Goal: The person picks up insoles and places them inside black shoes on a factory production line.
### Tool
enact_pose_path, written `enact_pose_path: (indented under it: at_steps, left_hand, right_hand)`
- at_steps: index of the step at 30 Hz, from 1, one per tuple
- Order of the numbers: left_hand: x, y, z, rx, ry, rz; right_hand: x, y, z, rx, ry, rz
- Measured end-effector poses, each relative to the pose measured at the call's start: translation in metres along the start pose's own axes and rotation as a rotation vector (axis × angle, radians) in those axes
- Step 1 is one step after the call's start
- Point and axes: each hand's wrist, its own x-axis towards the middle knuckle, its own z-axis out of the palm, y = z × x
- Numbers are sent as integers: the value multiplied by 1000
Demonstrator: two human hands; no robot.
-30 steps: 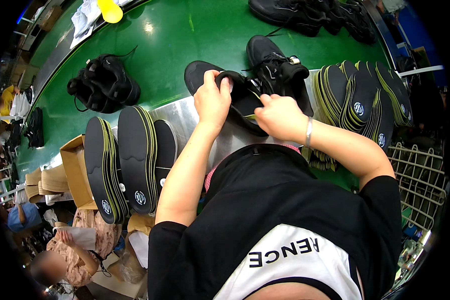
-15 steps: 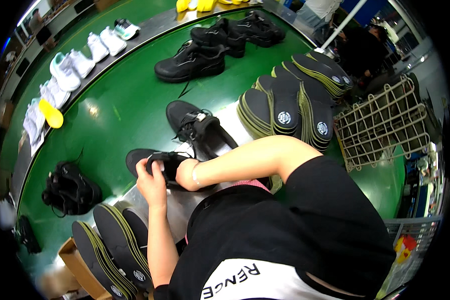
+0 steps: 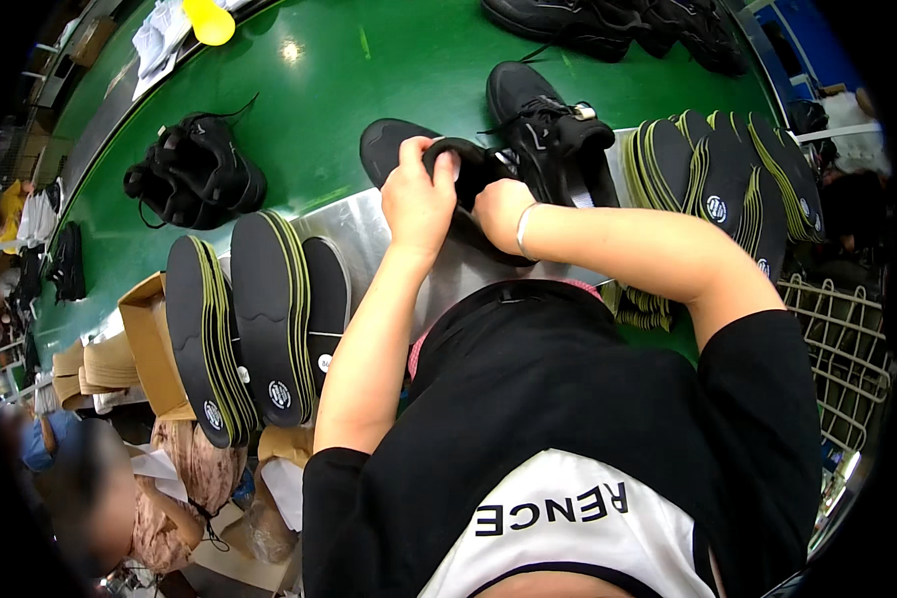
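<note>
My left hand (image 3: 417,204) is closed around the collar and tongue of a black shoe (image 3: 391,142), whose toe points away to the upper left. My right hand (image 3: 500,213) is curled at the same shoe's opening, its fingers reaching down inside and hidden from sight. A second black lace-up shoe (image 3: 524,98) stands just right of it, toe pointing away, with a small pale tag on its laces. Below both shoes is a shiny metal plate (image 3: 369,227).
Stacked black insoles with green edges stand left (image 3: 269,309) and right (image 3: 665,159). A pair of black shoes (image 3: 194,169) sits left on the green table (image 3: 329,70); more black shoes (image 3: 608,22) lie at the back. A cardboard box (image 3: 154,349), a wire basket (image 3: 842,349) and another person (image 3: 169,498) are nearby.
The view has swung, so the table's things appear shifted and turned. My hands stay on the same shoe, the right one still at its opening.
</note>
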Motion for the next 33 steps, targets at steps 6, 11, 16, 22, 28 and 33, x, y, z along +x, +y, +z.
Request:
enact_pose_path:
  at_steps: [6, 11, 16, 22, 28, 33]
  left_hand:
    - [-2, -4, 1, 1, 6, 36]
    - [-3, -4, 2, -22, 33, -2]
    - [-4, -16, 9, -49, 53, 57]
    - [-1, 5, -20, -48, -111, -44]
    - [1, -27, -48, 89, 43, 78]
    - [13, 10, -66, 434, 217, 188]
  right_hand:
    - [-12, 10, 7, -114, -19, -183]
    - [-50, 18, -4, 186, -155, -240]
    - [-32, 11, 15, 81, -115, -213]
    - [-41, 14, 22, 278, 71, -131]
    - [-95, 44, 23, 699, 918, -118]
    - [-101, 70, 117, 636, 791, 284]
